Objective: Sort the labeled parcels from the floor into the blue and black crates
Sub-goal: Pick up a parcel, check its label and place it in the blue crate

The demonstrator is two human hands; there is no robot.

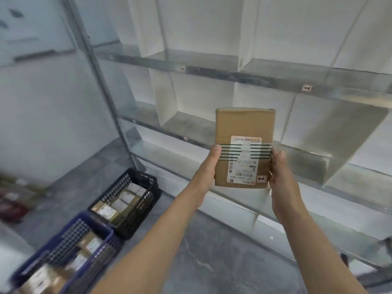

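A flat brown cardboard parcel with a white shipping label and a small red-edged sticker is held up in front of the shelving, label facing me and upside down. My left hand grips its left edge with the thumb on the front. Its right edge is held by my right hand. Down at the lower left, on the floor, stands the black crate with several labeled parcels inside. The blue crate sits just in front of it, also holding several parcels.
A metal shelf rack with white dividers fills the wall ahead; small tags mark its shelf edges. A grey upright post stands left of it. Blurred red and brown items lie at the far left on the grey floor.
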